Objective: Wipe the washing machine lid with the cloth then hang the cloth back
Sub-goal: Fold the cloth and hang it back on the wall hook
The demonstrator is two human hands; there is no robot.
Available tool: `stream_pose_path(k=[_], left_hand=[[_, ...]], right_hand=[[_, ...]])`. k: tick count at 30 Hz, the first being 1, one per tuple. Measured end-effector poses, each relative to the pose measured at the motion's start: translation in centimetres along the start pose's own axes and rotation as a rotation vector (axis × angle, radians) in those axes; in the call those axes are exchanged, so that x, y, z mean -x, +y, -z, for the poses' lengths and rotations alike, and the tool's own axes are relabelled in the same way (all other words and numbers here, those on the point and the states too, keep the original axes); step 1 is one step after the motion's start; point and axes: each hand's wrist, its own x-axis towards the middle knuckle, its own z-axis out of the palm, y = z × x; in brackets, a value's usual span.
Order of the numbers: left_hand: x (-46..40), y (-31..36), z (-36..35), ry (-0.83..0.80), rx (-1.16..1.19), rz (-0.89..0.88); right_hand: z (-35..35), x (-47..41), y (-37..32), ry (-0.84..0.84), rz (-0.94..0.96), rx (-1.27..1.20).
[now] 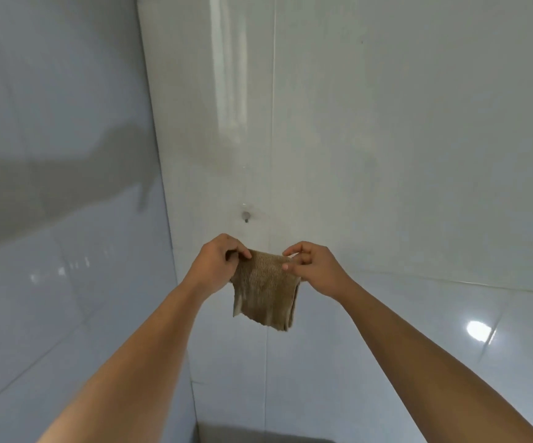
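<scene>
A small brown ribbed cloth [266, 292] hangs folded between both hands, in front of the tiled wall. My left hand [215, 263] pinches its upper left corner. My right hand [311, 266] pinches the upper right corner with thumb and fingertips. A small metal wall hook [246, 215] sticks out of the tile just above the cloth's top edge, bare, a short gap above my hands. The washing machine lid is out of view.
Glossy white tiled walls [386, 123] meet in a corner on the left [159, 155]. A dark grey edge [258, 434] shows at the bottom of the view, below the cloth.
</scene>
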Motion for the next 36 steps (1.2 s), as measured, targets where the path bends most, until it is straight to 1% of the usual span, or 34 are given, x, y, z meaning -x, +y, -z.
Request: stream_pose_path(k=[2,4,7,11,15,18,23,30,34,36], left_hand=[[-0.7,-1.6,0.0,-0.023,-0.114,-0.055],[-1.9,-2.8,-0.2,-0.034,-0.275,-0.127],[-4.7,-4.4,-0.2,0.02,-0.495,-0.251],[-8.1,-5.7,0.0,0.047,-0.678,-0.248],[-10.5,-6.7,-0.3,0.076,-0.719,-0.208],[-11.6,-7.0,-0.4,0.113,-0.734,-0.244],[-11.9,-8.7,0.4,0.011,-0.88,-0.449],[-12.3,-9.6,0.6,0.007,-0.925,-0.545],[-12.4,-10.4,0.9,-0.028,-0.966,-0.605],[-12.5,-10.4,0.6,-0.029,-0.979,-0.601]], right_hand=[[-1.1,-1.6,0.6,0.011,0.033,0.072],[-2.0,-3.6,1.3,0.046,0.077,0.13],[-2.9,-7.2,1.6,0.064,0.203,0.264],[-3.6,-11.8,1.2,0.163,0.369,0.506],[-4.4,-15.2,1.3,0.243,0.514,0.731],[-4.6,-16.7,1.5,0.258,0.547,0.818],[-4.6,-17.2,1.7,0.213,0.569,0.869],[-4.4,-17.4,1.7,0.188,0.58,0.886],[-4.3,-17.4,1.5,0.185,0.559,0.893],[-4.3,-17.4,1.4,0.187,0.556,0.903]])
